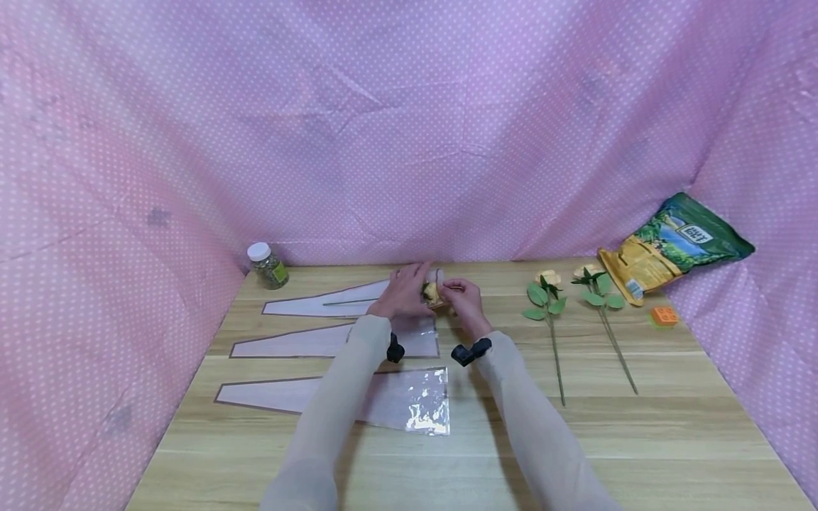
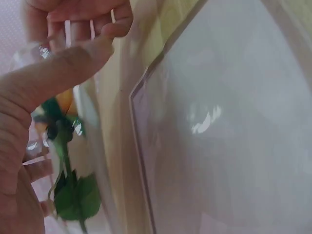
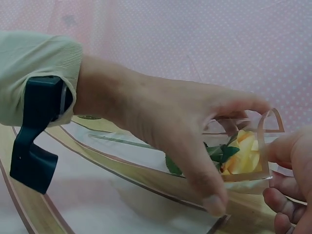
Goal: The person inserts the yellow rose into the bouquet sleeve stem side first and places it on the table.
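A yellow artificial rose (image 3: 246, 153) lies inside a tapered clear plastic sleeve (image 1: 297, 305) on the pale wooden desk (image 1: 652, 454), bloom near the wide mouth. The left hand (image 1: 404, 289) straddles the sleeve, fingers loosely spread; the curled right hand (image 1: 465, 306) pinches its rim. A clear white-lidded jar (image 1: 268, 268) holds greenish bits.

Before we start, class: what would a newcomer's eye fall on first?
The pink dotted cloth behind the table dominates. At the far edge, the left hand arches over a yellow rose in a clear sleeve, the right hand at its mouth. Far right, a green-and-yellow bag rests by the cloth.
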Demonstrator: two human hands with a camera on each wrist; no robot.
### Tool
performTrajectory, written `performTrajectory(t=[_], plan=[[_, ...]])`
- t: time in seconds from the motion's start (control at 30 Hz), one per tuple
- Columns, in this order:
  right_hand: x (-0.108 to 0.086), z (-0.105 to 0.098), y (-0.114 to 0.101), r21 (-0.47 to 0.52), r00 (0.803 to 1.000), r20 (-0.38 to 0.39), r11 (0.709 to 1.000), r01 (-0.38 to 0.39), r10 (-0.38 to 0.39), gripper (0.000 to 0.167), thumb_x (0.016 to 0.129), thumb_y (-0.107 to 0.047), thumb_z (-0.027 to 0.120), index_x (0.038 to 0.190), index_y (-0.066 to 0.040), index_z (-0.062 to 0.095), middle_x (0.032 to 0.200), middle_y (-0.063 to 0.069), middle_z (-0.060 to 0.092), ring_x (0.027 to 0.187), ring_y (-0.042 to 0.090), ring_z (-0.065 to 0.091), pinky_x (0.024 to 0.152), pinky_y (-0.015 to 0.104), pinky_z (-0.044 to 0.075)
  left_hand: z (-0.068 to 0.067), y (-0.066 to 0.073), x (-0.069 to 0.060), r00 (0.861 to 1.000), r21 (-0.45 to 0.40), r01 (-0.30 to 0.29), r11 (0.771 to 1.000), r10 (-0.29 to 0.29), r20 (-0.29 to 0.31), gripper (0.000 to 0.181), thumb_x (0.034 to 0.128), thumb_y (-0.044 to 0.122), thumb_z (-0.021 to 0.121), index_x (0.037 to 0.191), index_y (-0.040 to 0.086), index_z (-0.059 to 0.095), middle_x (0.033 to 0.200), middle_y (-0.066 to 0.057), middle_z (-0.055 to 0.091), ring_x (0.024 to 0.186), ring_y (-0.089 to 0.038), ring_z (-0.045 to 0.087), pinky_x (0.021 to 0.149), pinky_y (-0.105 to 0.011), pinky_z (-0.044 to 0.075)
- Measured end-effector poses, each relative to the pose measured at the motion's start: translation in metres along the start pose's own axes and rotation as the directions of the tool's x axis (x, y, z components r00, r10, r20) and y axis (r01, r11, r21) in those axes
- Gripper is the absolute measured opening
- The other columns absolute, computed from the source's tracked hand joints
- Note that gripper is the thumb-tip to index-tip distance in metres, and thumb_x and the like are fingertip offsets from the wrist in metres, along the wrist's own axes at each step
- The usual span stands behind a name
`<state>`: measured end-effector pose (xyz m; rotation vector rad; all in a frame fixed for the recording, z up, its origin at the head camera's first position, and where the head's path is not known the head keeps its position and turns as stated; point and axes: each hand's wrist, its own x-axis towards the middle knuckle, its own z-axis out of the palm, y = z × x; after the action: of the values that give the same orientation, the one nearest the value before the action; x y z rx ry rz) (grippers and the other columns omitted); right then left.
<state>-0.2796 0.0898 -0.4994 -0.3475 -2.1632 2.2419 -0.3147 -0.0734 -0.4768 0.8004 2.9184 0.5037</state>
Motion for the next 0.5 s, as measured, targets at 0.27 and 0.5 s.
performTrajectory(t=[0.27,0.5], plan=[[0.002,-0.001,0.0,0.057,1.0,-0.018,0.998,0.007,-0.006,0.02,0.091,-0.007,0.068,0.108,0.004,0.064,0.076,-0.012,0.061,0.068,0.001,0.059,0.071,0.026,0.05,-0.001,-0.016,-0.007,1.0,0.032,0.024,0.999,-0.025,0.016,0.125,0.066,0.048,0.089,0.161,0.014,0.015,0.163,-0.013,0.03,0.151,-0.032,0.03,0.123,-0.061,0.016],[0.003,0.001,-0.003,0.041,0.999,-0.042,0.999,0.008,-0.007,0.015,0.09,-0.01,0.07,0.1,0.0,0.065,0.072,-0.013,0.06,0.067,0.001,0.057,0.075,0.029,0.051,0.0,-0.021,-0.008,0.999,0.039,0.043,0.998,-0.043,0.001,0.109,0.0737,0.04,0.085,0.157,0.009,0.023,0.155,-0.014,0.039,0.143,-0.032,0.038,0.121,-0.056,0.023]])
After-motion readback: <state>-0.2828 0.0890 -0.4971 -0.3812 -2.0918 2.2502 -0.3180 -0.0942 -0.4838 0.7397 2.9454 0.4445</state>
